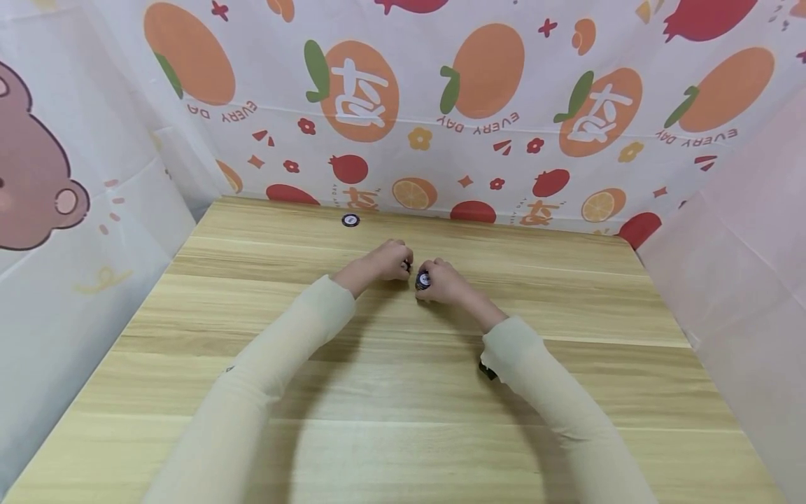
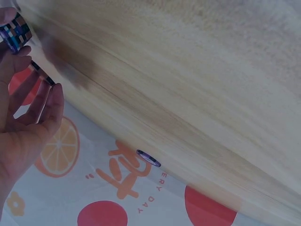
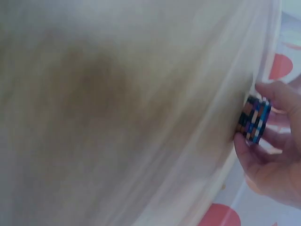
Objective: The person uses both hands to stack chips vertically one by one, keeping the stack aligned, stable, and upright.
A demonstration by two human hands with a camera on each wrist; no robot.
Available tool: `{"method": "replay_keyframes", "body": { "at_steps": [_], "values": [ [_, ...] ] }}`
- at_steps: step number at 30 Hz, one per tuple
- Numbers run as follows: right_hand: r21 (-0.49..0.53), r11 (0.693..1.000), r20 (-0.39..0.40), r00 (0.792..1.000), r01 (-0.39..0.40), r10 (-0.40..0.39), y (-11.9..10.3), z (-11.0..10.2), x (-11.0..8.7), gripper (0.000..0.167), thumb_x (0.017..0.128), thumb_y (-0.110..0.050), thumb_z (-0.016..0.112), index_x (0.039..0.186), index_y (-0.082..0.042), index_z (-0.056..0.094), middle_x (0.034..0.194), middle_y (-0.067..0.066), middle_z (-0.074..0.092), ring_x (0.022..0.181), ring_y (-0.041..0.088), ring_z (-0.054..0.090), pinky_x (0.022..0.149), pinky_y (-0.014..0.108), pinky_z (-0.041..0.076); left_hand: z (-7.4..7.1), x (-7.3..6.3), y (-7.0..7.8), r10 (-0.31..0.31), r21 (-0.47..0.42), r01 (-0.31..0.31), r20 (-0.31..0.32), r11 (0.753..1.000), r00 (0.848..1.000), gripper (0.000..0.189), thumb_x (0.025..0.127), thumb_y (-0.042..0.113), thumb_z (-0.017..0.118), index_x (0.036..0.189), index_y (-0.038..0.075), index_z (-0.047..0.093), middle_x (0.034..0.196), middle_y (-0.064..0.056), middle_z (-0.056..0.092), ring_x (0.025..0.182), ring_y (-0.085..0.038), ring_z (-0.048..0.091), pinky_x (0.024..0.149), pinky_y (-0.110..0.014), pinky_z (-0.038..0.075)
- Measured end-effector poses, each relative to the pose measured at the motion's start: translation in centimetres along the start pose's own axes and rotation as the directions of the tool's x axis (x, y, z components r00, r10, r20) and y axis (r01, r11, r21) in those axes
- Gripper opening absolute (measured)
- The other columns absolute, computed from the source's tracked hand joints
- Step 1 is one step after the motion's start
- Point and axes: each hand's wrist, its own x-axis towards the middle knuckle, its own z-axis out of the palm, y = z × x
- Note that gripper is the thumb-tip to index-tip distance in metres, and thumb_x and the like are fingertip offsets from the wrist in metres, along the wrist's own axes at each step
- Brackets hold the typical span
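Hands work close together over the wood-grain table (image 1: 390,392); right hand (image 1: 443,282) grips a short poker-chip stack (image 1: 422,281), thumb and fingers curled about its patterned edges; left hand (image 1: 390,259) pinches a held chip (image 2: 43,73), dark-rimmed and seen edge-on in the left wrist view, between thumb and fingertips.

Key relation: the stack lies just to the right of the left fingertips, a small gap between the two hands; the right hand, already on the stack, is the nearer to it; the stack's pale-centred end face shows to the head camera, so its axis (through the chips) appears to run roughly toward the viewer; whether its base touches the table, cannot tell.

A lone chip (image 1: 350,220) lies flat near the table's far edge, beyond and left of the left hand, apart from its fingers; a dark object (image 1: 488,371) sits partly hidden by the right sleeve (image 1: 535,364) (identity unclear).
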Motion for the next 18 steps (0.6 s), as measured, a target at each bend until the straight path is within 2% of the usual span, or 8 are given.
{"method": "replay_keyframes", "body": {
  "at_steps": [4,10,14,18],
  "values": [
    [-0.056,0.997,-0.052,0.997,-0.05,0.048,-0.3,0.5,0.2,0.046,0.079,-0.027,0.07,0.113,-0.001,0.053,0.104,0.013,0.05,0.095,0.026,0.049,0.082,0.035,0.044,0.0,0.0,0.1,0.018,0.005,-0.018,-0.015,1.0,1.0,0.026,0.077,0.01,0.068,0.1,-0.002,0.066,0.101,-0.015,0.059,0.096,-0.03,0.052,0.086,-0.037,0.041],
    [-0.061,0.991,-0.075,0.991,-0.116,0.111,-0.9,0.8,0.2,0.044,0.079,-0.025,0.07,0.111,-0.001,0.053,0.103,0.013,0.049,0.096,0.026,0.048,0.082,0.036,0.044,0.0,0.0,0.2,0.021,0.008,-0.021,-0.01,1.0,1.0,0.026,0.078,0.01,0.067,0.1,-0.002,0.066,0.1,-0.015,0.059,0.096,-0.03,0.052,0.087,-0.037,0.041],
    [-0.071,0.99,-0.079,0.99,-0.125,0.12,-1.1,0.9,0.2,0.044,0.079,-0.026,0.069,0.111,0.0,0.052,0.102,0.013,0.049,0.095,0.025,0.048,0.081,0.036,0.045,-0.1,0.0,0.2,0.016,0.009,-0.016,-0.001,1.0,1.0,0.026,0.079,0.011,0.067,0.102,-0.002,0.065,0.102,-0.015,0.059,0.097,-0.029,0.052,0.088,-0.036,0.04],
    [-0.056,0.993,-0.092,0.991,-0.104,0.099,-0.9,0.9,0.1,0.045,0.078,-0.024,0.069,0.112,0.001,0.053,0.102,0.014,0.049,0.095,0.026,0.048,0.082,0.036,0.044,-0.1,0.0,0.4,0.036,0.015,-0.036,-0.015,0.999,0.999,0.026,0.079,0.011,0.067,0.101,-0.002,0.066,0.1,-0.014,0.06,0.095,-0.028,0.052,0.087,-0.036,0.04]
  ]
}}
